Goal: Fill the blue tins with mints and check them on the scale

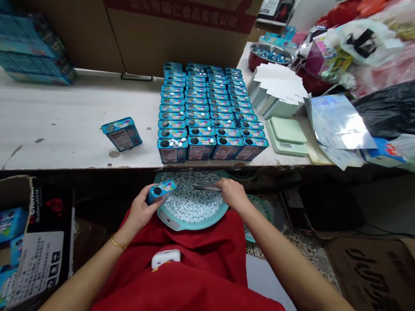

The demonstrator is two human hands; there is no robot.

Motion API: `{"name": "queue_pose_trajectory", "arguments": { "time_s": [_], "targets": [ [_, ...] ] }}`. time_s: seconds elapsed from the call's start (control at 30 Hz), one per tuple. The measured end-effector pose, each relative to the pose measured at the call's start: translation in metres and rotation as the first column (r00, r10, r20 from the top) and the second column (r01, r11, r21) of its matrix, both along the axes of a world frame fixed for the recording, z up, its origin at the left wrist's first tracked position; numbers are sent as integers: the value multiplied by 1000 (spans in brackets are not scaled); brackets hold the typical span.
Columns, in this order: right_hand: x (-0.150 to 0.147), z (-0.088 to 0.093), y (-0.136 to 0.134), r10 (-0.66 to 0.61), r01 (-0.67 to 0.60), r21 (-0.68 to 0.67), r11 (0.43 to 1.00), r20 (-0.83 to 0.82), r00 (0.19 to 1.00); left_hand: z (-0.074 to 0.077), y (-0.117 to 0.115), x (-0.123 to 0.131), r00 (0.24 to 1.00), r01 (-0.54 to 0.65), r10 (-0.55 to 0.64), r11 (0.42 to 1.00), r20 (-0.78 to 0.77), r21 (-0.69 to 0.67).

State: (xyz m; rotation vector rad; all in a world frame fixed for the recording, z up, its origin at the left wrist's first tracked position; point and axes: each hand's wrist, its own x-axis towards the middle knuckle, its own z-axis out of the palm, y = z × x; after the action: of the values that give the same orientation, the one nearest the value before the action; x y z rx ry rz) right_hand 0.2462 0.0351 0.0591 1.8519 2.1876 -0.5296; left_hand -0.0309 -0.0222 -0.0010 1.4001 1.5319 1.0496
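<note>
My left hand (pixel 141 211) grips a small blue tin (pixel 164 189), tilted over the left rim of a teal basin (pixel 201 226). White candies (pixel 193 208) fill the basin, which rests on my lap. In my right hand (pixel 232 193) is a metal scoop (pixel 207 188), lying low over the candies; its far end is hard to make out. Ahead on the table, filled rows of blue tins (pixel 201 147) stand upright, some with white candies on their tops. One single tin (pixel 123 135) stands apart to the left.
A cardboard box of blue tins (pixel 42 261) sits at lower left. Stacked tins (pixel 26 50) and a large carton (pixel 177 34) stand behind. To the right are white card stacks (pixel 278 85), a pale green scale (pixel 289 133) and a red bowl (pixel 268 56). A white case (pixel 166 258) lies on my lap.
</note>
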Motion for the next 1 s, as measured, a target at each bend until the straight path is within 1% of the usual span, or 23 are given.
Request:
{"name": "queue_pose_trajectory", "arguments": {
  "time_s": [0.03,0.1,0.13,0.2,0.27,0.33,0.4,0.47,0.53,0.6,0.7,0.77,0.8,0.87,0.93,1.0],
  "targets": [
    [-3,-21,-2,-39,39,-22,999,-2,999,2,-2,-5,1000,-27,27,1000,3,-9],
    [-20,-59,-7,-86,84,-65,994,-34,996,7,-4,-12,998,-65,65,998,-11,-25],
    [-31,-76,-9,-101,96,-77,992,-63,993,8,-5,-14,997,-78,77,996,-20,-33],
    [-53,-101,-11,-137,125,-95,988,-137,981,9,-7,-17,994,-105,104,994,-29,-44],
    [-65,-118,-9,-175,153,-115,981,-215,961,9,-8,-18,992,-127,126,990,-28,-58],
    [-65,-128,-5,-211,175,-144,974,-289,934,7,-8,-19,990,-141,139,988,-30,-69],
    [-56,-133,0,-239,187,-173,967,-363,900,5,-8,-20,988,-150,147,986,-40,-70],
    [-44,-132,2,-257,190,-190,963,-437,862,3,-8,-21,988,-152,150,987,-39,-59],
    [-31,-124,3,-264,189,-196,962,-500,825,2,-7,-21,989,-148,147,988,-28,-49],
    [-20,-109,3,-266,189,-196,962,-543,796,0,-6,-20,991,-137,136,990,-9,-36],
    [-8,-72,3,-246,172,-178,969,-606,756,-3,-3,-12,995,-99,99,995,5,-9],
    [-4,-43,3,-179,129,-125,984,-646,742,-4,-1,-4,998,-60,60,998,-1,8],
    [-4,-28,3,-123,92,-82,992,-650,750,-4,1,1,999,-38,38,999,-14,17],
    [-7,1,3,16,-8,16,1000,-590,808,-4,3,10,998,5,-2,999,-55,47],
    [-13,26,2,141,-117,80,990,-444,885,-3,5,19,994,34,-25,996,-102,83],
    [-23,48,0,220,-206,82,975,-266,938,-2,5,24,991,57,-42,992,-129,110]
  ]
}}
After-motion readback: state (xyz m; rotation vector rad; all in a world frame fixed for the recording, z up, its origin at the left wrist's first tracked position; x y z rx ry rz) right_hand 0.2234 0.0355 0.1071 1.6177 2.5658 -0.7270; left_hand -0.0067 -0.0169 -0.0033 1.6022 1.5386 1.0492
